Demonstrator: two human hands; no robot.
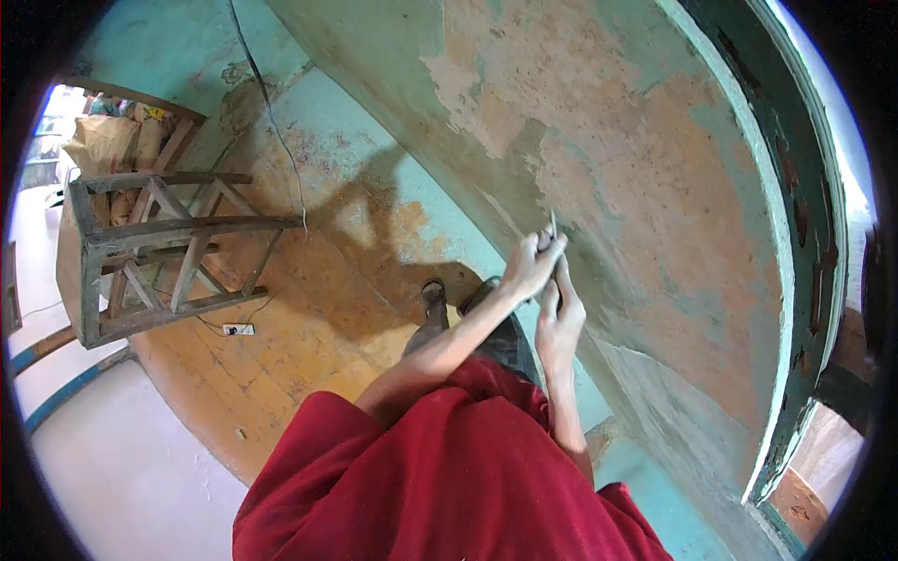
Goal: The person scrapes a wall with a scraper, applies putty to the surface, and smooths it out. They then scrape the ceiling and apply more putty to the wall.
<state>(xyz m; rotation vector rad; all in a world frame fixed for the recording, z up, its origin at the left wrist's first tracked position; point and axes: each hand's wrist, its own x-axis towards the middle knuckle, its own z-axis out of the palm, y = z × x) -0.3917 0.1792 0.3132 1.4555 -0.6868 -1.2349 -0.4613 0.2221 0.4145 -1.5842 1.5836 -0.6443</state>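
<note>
At the wall face, the fingers of the left hand [531, 266] are clenched on a scraper [553, 224]. The right hand [561, 323] is closed just beneath it, apparently round the handle, which is hidden. The doubled grip is judged to add pressure. Only the thin blade shows: its long axis runs up the picture, with the tip against the peeling wall [655, 187]. A red sleeve [318, 439] is in the foreground. A wooden frame [150, 252] stands well apart on the plank floor [281, 365].

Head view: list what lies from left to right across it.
Sacks → wooden frame → white socket strip → shoe → left hand gripping a thin tool → peeling wall → window frame.
</note>
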